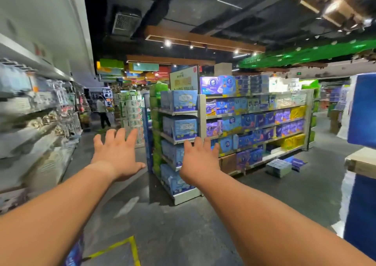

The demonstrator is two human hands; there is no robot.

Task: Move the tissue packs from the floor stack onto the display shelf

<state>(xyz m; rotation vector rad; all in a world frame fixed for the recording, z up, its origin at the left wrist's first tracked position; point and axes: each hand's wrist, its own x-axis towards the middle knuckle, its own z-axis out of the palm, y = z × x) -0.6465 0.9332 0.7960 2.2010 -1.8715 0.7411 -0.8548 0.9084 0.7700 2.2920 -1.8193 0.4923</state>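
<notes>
Both my arms stretch forward over the grey shop floor. My left hand point(116, 154) is spread, palm down, holding nothing. My right hand point(198, 161) is also spread and empty, in front of the end of a display shelf point(200, 111). That shelf carries blue, purple and yellow tissue packs point(184, 100). On the floor by the shelf's long side lie a pale blue tissue pack point(278, 167) and a dark blue one point(297, 162). Part of a blue pack point(75, 253) shows at the bottom left under my left arm.
A blurred wall of shelves point(36, 123) runs along the left. A tall blue stack point(362, 111) on a wooden base stands at the right edge. A person point(101, 111) stands far down the aisle. Yellow tape point(130, 245) marks the floor near me.
</notes>
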